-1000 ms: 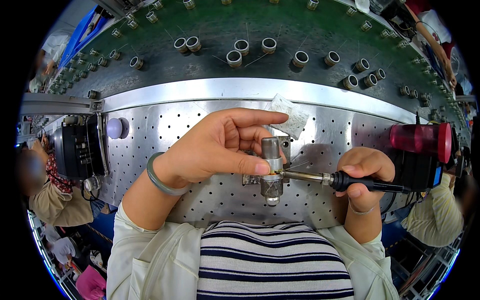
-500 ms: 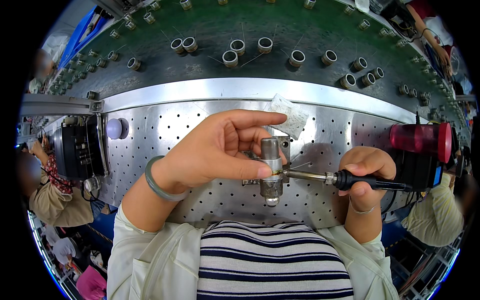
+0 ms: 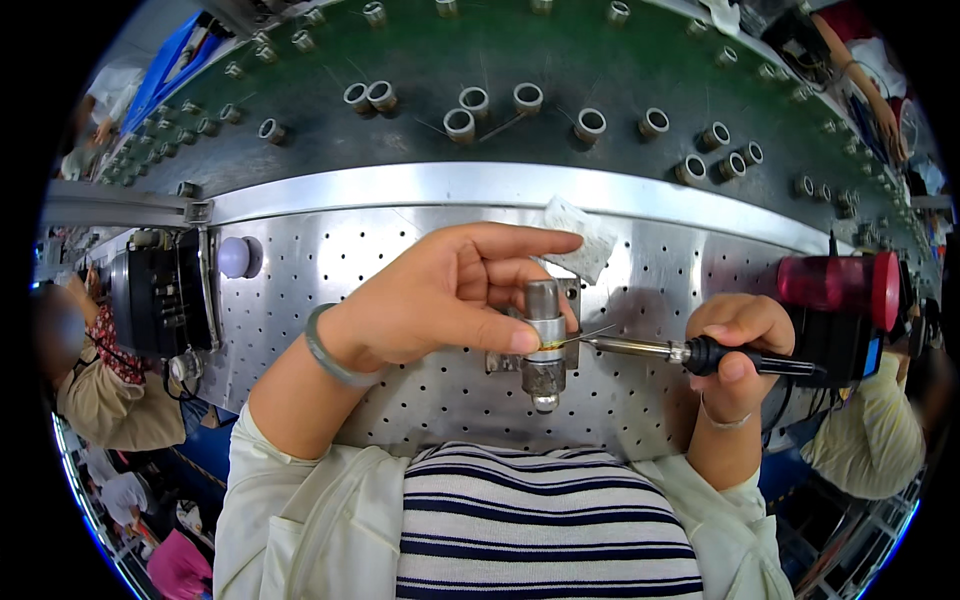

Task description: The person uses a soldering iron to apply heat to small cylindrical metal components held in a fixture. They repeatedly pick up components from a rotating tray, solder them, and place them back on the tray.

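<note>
A metal cylinder [image 3: 543,376] with a rounded lower end stands in front of me, and a silver ring [image 3: 548,327] sits around its middle. My left hand [image 3: 425,295] pinches the ring between thumb and fingers, with its index finger stretched out above. A thin wire [image 3: 600,331] sticks out to the right from the ring. My right hand [image 3: 742,345] grips the black handle of a soldering iron [image 3: 640,347], whose tip points left, just beside the ring. Behind the cylinder, a metal bracket [image 3: 571,291] is partly hidden.
A perforated metal plate [image 3: 300,345] forms the bench top. A whitish pad [image 3: 592,242] lies behind my left hand. Left are a lilac ball [image 3: 234,257] and a black device [image 3: 140,300]; right, a red cylinder [image 3: 830,285]. Beyond a metal rail, several rings with wires stand on a green belt [image 3: 330,150].
The soldering iron has shifted slightly right, so its tip has drawn back from the ring. My left hand keeps its hold, nearly in the same place.
</note>
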Demonstrator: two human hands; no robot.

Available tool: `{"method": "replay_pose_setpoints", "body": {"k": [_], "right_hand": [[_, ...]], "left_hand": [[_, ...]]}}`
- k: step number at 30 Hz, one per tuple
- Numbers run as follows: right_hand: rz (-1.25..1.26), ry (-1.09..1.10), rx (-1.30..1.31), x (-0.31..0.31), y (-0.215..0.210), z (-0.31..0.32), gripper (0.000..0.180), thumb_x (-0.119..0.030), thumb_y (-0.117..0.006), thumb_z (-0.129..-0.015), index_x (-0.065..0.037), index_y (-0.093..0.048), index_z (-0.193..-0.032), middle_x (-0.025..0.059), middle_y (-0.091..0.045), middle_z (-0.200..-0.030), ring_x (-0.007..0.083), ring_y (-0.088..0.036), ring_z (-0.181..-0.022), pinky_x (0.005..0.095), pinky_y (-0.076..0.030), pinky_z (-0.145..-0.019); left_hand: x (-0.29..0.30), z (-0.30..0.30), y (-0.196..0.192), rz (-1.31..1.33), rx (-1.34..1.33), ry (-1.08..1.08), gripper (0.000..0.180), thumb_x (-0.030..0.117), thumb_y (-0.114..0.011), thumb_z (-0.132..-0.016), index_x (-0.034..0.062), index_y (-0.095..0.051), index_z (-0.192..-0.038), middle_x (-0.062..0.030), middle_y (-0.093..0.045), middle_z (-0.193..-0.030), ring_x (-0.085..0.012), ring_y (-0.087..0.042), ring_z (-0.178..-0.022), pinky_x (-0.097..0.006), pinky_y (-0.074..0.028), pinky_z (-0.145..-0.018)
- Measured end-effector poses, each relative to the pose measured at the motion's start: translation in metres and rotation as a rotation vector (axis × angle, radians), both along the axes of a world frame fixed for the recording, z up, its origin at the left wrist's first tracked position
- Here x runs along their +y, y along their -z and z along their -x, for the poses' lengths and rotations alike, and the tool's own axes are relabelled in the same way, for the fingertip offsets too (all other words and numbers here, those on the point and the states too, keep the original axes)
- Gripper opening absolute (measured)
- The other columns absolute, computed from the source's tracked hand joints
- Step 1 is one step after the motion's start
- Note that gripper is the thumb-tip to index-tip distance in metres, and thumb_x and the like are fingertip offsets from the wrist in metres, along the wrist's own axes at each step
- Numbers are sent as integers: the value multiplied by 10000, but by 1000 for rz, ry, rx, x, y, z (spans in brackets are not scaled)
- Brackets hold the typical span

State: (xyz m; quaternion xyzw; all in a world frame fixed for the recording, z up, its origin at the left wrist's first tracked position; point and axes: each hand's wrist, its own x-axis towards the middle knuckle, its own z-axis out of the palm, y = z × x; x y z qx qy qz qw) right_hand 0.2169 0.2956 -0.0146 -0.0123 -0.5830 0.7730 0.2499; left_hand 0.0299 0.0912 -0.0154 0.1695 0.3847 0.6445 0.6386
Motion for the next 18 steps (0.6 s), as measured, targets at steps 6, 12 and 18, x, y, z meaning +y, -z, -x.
{"method": "replay_pose_setpoints", "body": {"k": [6,12,18], "right_hand": [[60,87,30,7,6,4,265,-161,-751,-800,11,-552,-835,80,-584,-632,113,-545,-441,212,-411,-436],[9,106,-24,4,0,5,308,-249,-736,-814,-22,-527,-816,37,-513,-604,91,-465,-448,205,-355,-416],[83,80,-11,10,8,2,278,-176,-766,-787,14,-566,-823,106,-608,-678,129,-560,-457,220,-447,-444]], "left_hand": [[8,46,-16,-28,261,-280,564,-9,-684,-791,-13,-486,-1320,-108,-648,-1050,-142,-631,-912,-267,-517,-807],[-59,192,-3,509,1642,-938,290,119,-761,-739,-11,-682,-986,-40,-666,-889,-106,-582,-765,-253,-486,-700],[-99,255,24,929,1920,-768,343,159,-777,-670,62,-690,-987,-117,-639,-933,-288,-598,-889,-388,-478,-783]]}}
